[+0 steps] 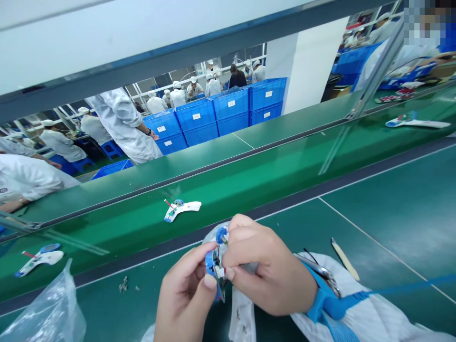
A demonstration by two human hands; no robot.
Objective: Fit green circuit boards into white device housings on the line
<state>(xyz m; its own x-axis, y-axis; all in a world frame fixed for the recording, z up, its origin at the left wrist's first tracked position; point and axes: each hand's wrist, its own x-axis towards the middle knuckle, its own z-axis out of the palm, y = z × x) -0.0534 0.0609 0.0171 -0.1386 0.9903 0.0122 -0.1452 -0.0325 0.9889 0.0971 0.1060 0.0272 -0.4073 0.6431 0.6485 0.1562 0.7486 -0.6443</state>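
Between thumb and fingers, my left hand (188, 289) grips a small blue plastic part with a green circuit board (211, 266). My right hand (265, 263) is closed at the same assembly, its fingertips pinched at the board's right side; what exactly lies between them is too small to make out. A second blue round piece (221, 234) shows just above, partly covered by my right fingers. Below the hands lies a white curved housing half (242, 316), its top end hidden. A blue wrist strap (329, 308) circles my right wrist.
On the green conveyor belt (249, 175) lie white device halves with boards, one straight ahead (185, 207), others left (42, 260) and far right (416, 122). Small screws (123, 285), a plastic bag (53, 308) and a pale-handled tool (345, 260) are on the table. Co-workers and blue crates (231, 111) stand beyond.
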